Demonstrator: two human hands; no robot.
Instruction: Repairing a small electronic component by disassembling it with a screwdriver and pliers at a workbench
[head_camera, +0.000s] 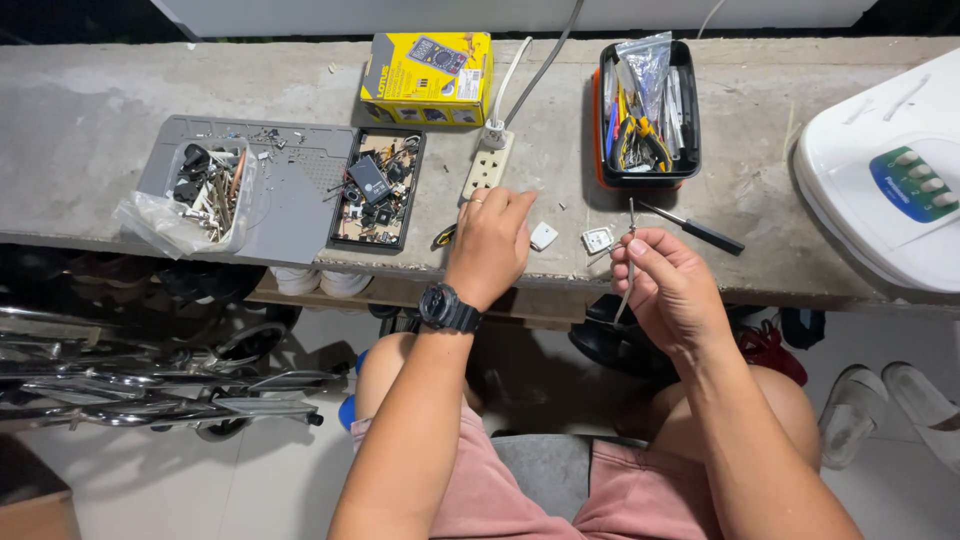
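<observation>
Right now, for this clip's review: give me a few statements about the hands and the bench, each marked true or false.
1. The right hand pinches thin metal tweezers. True.
2. The left hand holds the black-handled screwdriver. False: the screwdriver lies on the bench, held by neither hand.
3. A wristwatch sits on the left wrist. True.
4. The yellow box stands inside the black tool bin. False: it stands apart, left of the white power strip.
5. A small white part lies beside the left hand. True.
</observation>
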